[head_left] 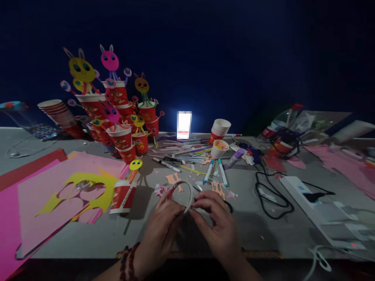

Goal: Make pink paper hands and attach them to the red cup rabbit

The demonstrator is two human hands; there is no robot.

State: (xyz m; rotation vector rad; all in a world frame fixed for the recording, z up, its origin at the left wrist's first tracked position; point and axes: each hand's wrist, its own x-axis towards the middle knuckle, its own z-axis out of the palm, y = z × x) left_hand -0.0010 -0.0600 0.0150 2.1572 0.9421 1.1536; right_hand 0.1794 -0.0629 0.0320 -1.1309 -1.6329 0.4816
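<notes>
My left hand (164, 222) is wrapped round a paper cup with a pale rim (190, 193) and a bit of red on its side, mostly hidden by the fingers. At the rim's right edge, my right hand (218, 222) pinches with thumb and bent fingers; whether anything small is between them is hidden. To the left stands a red paper cup (124, 198) bearing a yellow round face (136, 163) on an orange stem. Orange paper scraps (175, 180) and pink scraps (161, 190) lie just beyond my hands.
Decorated red cups with rabbit faces (109, 60) are stacked at the back left. Coloured paper sheets (43, 195) cover the left side. Markers (222, 171), a glue stick (235, 158) and a white cup of scraps (219, 148) lie ahead. A power strip (307, 207) and black cable (259, 199) are right.
</notes>
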